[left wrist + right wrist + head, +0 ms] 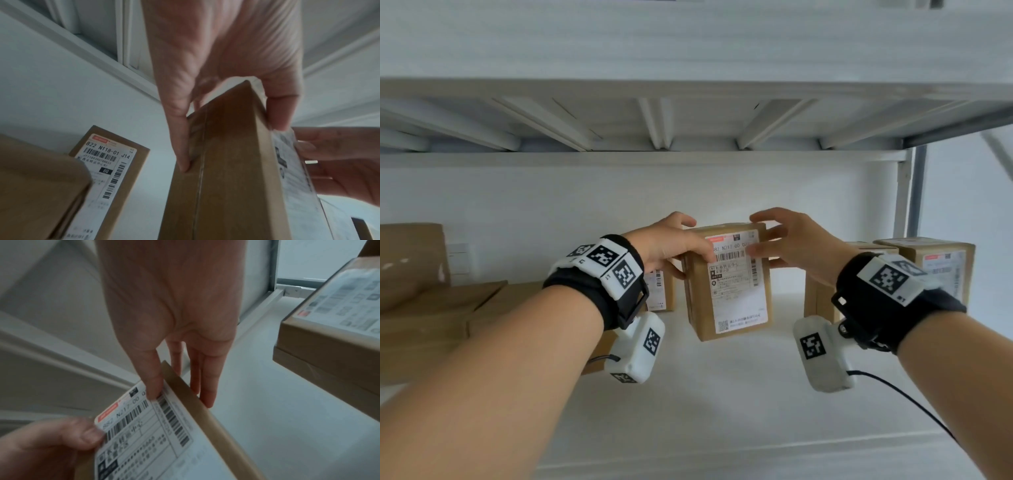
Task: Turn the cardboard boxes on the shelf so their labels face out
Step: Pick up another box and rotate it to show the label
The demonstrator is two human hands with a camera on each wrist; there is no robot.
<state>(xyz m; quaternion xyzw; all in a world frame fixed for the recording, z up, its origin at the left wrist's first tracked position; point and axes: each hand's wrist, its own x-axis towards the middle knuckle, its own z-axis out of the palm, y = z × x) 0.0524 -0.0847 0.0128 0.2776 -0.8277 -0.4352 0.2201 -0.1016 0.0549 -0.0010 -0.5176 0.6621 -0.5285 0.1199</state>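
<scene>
A small cardboard box [729,284] stands upright on the white shelf [722,404], its shipping label facing me. My left hand [690,241] grips its upper left corner, thumb on the label and fingers [183,162] round the brown side [226,170]. My right hand [756,236] holds the upper right edge. Its thumb [153,386] lies on the label [144,443], and its straight fingers [207,395] reach behind that edge. Whether the box's base touches the shelf I cannot tell.
A labelled box [661,287] stands just behind on the left, by flat brown boxes [431,318]. Two more boxes [935,270] stand at the right, near a grey upright post [916,192]. The upper shelf's underside [688,123] hangs overhead.
</scene>
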